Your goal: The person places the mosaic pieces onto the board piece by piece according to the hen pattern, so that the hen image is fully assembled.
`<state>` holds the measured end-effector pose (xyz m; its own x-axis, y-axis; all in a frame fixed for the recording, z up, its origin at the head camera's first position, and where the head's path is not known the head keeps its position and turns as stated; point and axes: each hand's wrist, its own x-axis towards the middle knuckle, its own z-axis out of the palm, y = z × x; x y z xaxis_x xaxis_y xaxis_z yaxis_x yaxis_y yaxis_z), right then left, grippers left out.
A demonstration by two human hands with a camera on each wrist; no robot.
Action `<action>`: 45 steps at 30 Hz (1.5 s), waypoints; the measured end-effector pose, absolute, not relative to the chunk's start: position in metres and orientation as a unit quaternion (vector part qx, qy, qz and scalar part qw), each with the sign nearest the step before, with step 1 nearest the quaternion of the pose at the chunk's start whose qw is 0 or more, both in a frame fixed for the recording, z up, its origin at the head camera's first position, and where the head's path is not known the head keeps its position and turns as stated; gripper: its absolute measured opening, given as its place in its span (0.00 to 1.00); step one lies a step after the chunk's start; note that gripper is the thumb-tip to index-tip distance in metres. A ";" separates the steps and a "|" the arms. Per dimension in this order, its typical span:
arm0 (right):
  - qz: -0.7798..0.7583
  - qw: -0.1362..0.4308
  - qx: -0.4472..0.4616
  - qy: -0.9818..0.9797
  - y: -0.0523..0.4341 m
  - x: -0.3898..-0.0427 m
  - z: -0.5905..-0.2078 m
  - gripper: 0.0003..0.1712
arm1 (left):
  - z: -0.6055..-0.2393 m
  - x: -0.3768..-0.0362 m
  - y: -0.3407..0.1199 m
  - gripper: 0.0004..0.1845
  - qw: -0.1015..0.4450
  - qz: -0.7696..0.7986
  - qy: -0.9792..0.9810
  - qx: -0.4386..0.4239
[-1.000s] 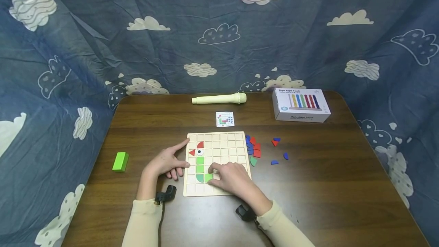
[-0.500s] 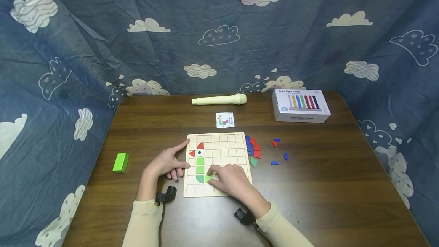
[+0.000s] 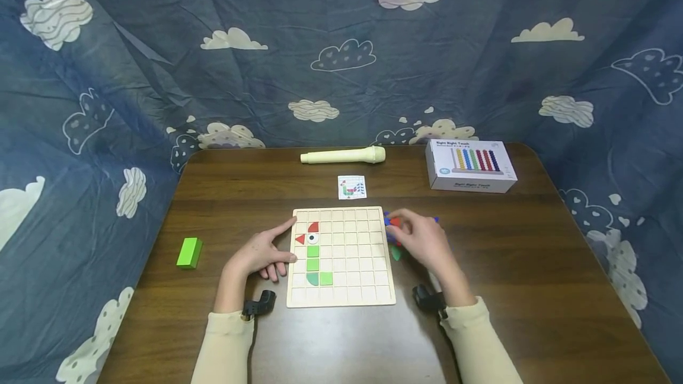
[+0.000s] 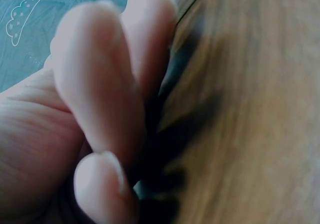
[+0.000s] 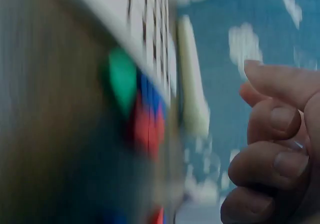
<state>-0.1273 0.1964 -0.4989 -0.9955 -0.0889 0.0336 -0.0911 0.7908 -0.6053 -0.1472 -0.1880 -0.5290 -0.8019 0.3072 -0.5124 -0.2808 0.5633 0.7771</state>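
Note:
A pale gridded wooden board [image 3: 357,253] lies mid-table. On its left side sit a red triangle [image 3: 301,239], a red quarter-round tile [image 3: 313,227], a round eye tile [image 3: 312,239], several light green square tiles [image 3: 326,278] and a darker green quarter-round tile [image 3: 312,279]. My left hand [image 3: 258,253] touches the board's left edge with index finger and thumb stretched out, its other fingers bent under. Just off the right edge, my right hand [image 3: 424,239] hovers over a pile of red tiles [image 5: 147,126] and blue tiles, fingers loosely bent and holding nothing visible. It partly covers the pile.
A green leaf-shaped tile [image 3: 396,252] lies by the board's right edge. Behind the board are a small picture card [image 3: 351,187] and a cream microphone-shaped stick [image 3: 341,155]. A white box [image 3: 471,166] stands at back right, a green block [image 3: 189,253] at left.
My right hand has left the light green square at the board's lower row and moved right and away from me, over the loose tiles. The left hand stays at the board's edge.

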 end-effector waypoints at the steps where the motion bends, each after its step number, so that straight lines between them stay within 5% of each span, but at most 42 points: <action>1: 0.320 0.005 0.026 -0.947 0.208 -0.130 -0.500 0.16 | -0.529 -0.147 -0.188 0.51 0.316 0.468 0.825 0.006; 7: 0.290 -0.028 -0.037 -0.956 0.243 -0.141 -0.517 0.20 | -0.526 -0.146 -0.189 0.51 0.320 0.470 0.822 -0.001; 23: 0.243 -0.068 -0.034 -0.967 0.230 -0.144 -0.525 0.20 | -0.529 -0.146 -0.188 0.51 0.316 0.465 0.827 0.000; 33: 0.207 -0.014 -0.019 -0.978 0.230 -0.143 -0.527 0.19 | -0.527 -0.146 -0.189 0.51 0.314 0.468 0.826 0.010; 45: 0.211 -0.029 -0.020 -0.977 0.224 -0.140 -0.528 0.21 | -0.529 -0.147 -0.189 0.51 0.316 0.471 0.824 0.009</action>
